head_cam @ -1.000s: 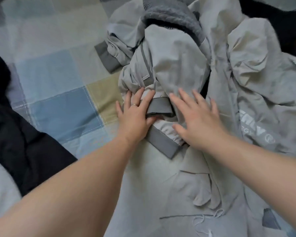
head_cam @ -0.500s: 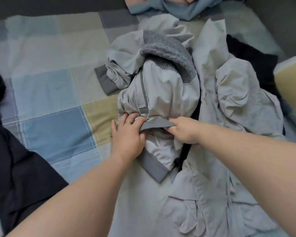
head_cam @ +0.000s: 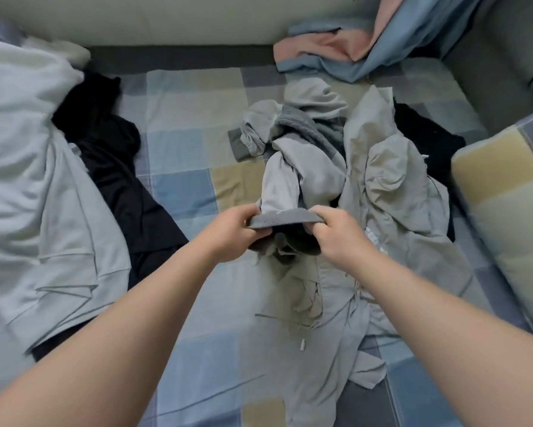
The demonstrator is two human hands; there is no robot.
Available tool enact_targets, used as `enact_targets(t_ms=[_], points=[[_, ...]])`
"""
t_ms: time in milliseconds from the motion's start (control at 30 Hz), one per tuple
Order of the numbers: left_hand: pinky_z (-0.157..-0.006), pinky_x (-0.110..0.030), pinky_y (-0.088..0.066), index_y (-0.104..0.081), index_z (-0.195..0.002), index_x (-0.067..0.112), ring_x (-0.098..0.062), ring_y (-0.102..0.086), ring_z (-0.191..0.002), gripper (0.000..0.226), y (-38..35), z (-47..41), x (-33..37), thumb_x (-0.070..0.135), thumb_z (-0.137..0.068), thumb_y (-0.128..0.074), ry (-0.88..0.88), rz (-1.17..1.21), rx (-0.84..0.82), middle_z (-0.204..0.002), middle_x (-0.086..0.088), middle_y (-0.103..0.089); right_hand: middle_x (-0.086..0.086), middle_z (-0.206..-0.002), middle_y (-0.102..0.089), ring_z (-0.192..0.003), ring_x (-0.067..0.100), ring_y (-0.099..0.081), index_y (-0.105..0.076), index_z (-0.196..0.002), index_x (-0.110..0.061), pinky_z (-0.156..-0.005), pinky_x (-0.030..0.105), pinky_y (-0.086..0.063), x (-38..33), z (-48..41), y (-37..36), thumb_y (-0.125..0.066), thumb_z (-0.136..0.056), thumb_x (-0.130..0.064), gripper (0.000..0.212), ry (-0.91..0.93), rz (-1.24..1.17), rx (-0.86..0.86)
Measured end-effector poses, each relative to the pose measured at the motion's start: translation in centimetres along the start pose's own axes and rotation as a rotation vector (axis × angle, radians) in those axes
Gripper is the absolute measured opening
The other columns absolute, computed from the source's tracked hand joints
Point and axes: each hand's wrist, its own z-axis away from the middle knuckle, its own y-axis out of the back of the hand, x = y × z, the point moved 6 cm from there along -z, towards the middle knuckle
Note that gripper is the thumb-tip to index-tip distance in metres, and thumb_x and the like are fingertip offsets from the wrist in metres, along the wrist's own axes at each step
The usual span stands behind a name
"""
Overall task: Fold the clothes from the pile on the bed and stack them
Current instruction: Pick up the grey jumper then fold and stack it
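A heap of grey clothes lies crumpled in the middle of the checked bed. From it a light grey garment with a darker grey ribbed band is lifted. My left hand grips the band's left end and my right hand grips its right end, holding it stretched between them above the heap. A flat grey piece with a drawstring lies below my hands.
A pale blue garment and a black one lie at the left. Pink and blue fabric hangs at the far right corner. A checked pillow sits at the right; a padded headboard runs behind.
My hands went from resting flat on the grey garment to pinching its ribbed band, then lifted it toward me. The view pulled back, showing more of the bed.
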Motion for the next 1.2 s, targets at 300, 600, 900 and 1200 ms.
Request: enact_targets(t_ms=[300, 600, 900, 1200], points=[[-0.053, -0.025, -0.028, -0.050, -0.071, 0.018, -0.007, -0.032, -0.052, 0.036, 5.1, 23.5, 20.1, 0.032, -0.103, -0.055, -0.097, -0.014, 0.151, -0.058, 0.015, -0.037, 0.003, -0.065, -0.038, -0.058, 0.009, -0.032, -0.049, -0.077, 0.008, -0.054, 0.027, -0.026, -9.1, 21.4, 15.2, -0.056, -0.102, -0.021, 0.039, 0.286, -0.174, 0.053], [-0.055, -0.032, -0.027, -0.037, -0.068, 0.020, -0.007, -0.029, -0.053, 0.039, 19.9, 44.3, 40.8, 0.025, -0.104, -0.051, -0.221, -0.068, 0.623, -0.061, 0.007, -0.032, 0.003, -0.065, -0.041, -0.061, 0.010, -0.037, -0.059, -0.078, -0.002, -0.057, 0.030, -0.028, -31.1, 39.0, 29.6, -0.063, -0.098, -0.027, 0.032, 0.602, -0.286, 0.031], [-0.085, -0.027, -0.048, -0.071, -0.099, 0.026, -0.014, -0.064, -0.092, 0.035, 30.9, 58.9, 51.9, 0.046, -0.105, -0.043, -0.395, -0.457, 0.648, -0.098, 0.004, -0.071, 0.014, -0.080, -0.064, -0.073, 0.023, -0.057, -0.067, -0.087, 0.000, -0.071, 0.040, -0.044, -42.9, 49.9, 32.1, -0.073, -0.086, -0.043, 0.043, 0.775, -0.467, 0.030], [-0.067, -0.016, -0.042, -0.071, -0.099, 0.014, -0.003, -0.057, -0.078, 0.044, 39.3, 66.9, 51.8, 0.042, -0.108, -0.038, -0.565, -0.331, 0.880, -0.087, 0.006, -0.066, 0.008, -0.105, -0.077, -0.102, 0.030, -0.072, -0.077, -0.104, -0.014, -0.098, 0.052, -0.053, -42.5, 51.9, 23.5, -0.072, -0.090, -0.005, 0.017, 0.561, -0.320, -0.071]])
